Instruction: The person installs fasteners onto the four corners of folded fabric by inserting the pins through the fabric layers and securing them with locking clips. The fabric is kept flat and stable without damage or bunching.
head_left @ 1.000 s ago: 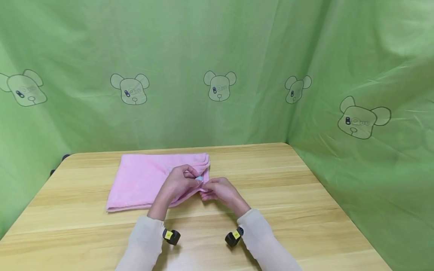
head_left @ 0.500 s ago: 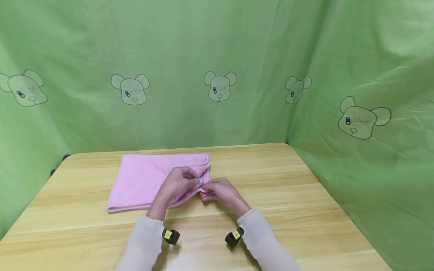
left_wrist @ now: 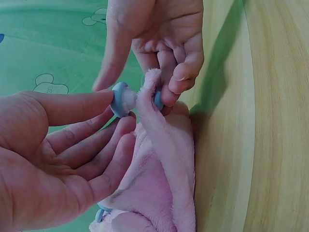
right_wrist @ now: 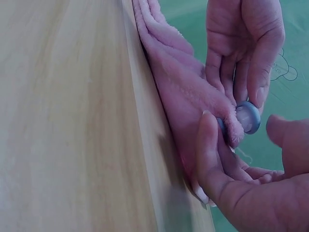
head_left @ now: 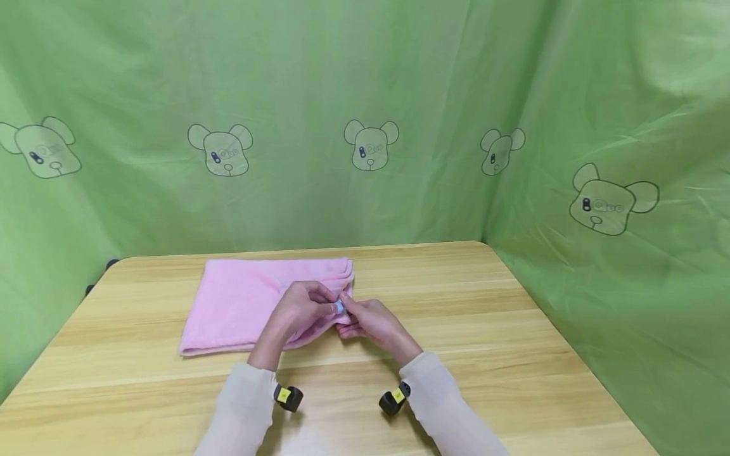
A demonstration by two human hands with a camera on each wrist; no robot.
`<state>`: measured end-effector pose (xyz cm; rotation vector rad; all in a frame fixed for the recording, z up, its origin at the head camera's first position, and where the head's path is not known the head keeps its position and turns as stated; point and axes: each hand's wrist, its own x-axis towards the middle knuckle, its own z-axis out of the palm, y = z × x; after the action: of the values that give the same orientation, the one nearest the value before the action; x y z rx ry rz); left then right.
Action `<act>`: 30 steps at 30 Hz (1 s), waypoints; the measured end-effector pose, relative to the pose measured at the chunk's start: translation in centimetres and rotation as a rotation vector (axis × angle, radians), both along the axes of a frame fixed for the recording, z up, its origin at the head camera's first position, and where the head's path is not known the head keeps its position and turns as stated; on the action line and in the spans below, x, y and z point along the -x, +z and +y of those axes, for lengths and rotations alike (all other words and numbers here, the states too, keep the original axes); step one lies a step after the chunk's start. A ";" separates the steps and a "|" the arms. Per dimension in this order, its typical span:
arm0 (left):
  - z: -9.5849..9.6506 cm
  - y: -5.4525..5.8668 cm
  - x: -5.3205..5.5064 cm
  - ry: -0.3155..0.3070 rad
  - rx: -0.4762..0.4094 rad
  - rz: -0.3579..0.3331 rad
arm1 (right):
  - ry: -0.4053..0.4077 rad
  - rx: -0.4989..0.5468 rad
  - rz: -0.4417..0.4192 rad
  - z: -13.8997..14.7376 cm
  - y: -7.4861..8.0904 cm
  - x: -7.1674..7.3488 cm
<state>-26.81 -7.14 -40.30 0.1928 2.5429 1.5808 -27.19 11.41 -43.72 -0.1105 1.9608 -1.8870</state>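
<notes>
A folded pink plush blanket (head_left: pixel 239 301) lies on the table, its near right corner raised. Through that edge sits a blue mushroom-shaped fastener: a round blue cap (left_wrist: pixel 119 99) on a whitish neck (right_wrist: pixel 245 119) on one side, a smaller blue piece (left_wrist: pixel 158 100) on the other. My left hand (head_left: pixel 301 306) pinches the cap between thumb and fingers. My right hand (head_left: pixel 372 320) holds the small blue piece against the cloth with curled fingers. Its thumb (right_wrist: pixel 277 129) is raised close to the cap, with a small gap in the right wrist view. The fastener's inside is hidden.
Another blue piece (left_wrist: pixel 101 212) shows lower on the blanket in the left wrist view. The wooden table (head_left: pixel 485 380) extends right and toward me. Green curtains (head_left: pixel 296 202) with bear outlines hang behind and along both sides.
My right thumb has lifted from the cloth edge up toward the blue cap. The left hand has shifted the cap slightly toward the right hand and down. The blanket stays put.
</notes>
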 end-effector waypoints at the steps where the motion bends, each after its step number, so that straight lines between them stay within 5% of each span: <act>1: 0.0 0.0 0.0 -0.004 0.006 0.005 | -0.002 -0.006 0.003 0.0 0.0 0.0; 20: 0.2 -0.3 0.0 -0.035 0.047 0.035 | -0.016 -0.014 0.035 -0.2 0.1 -0.2; 30: 1.0 -0.8 -0.3 -0.146 0.151 0.065 | 0.039 -0.203 0.094 0.3 0.0 -0.2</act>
<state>-26.55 -6.14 -41.07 0.4089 2.6157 1.3459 -27.02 11.73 -43.73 -0.1794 2.1838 -1.6757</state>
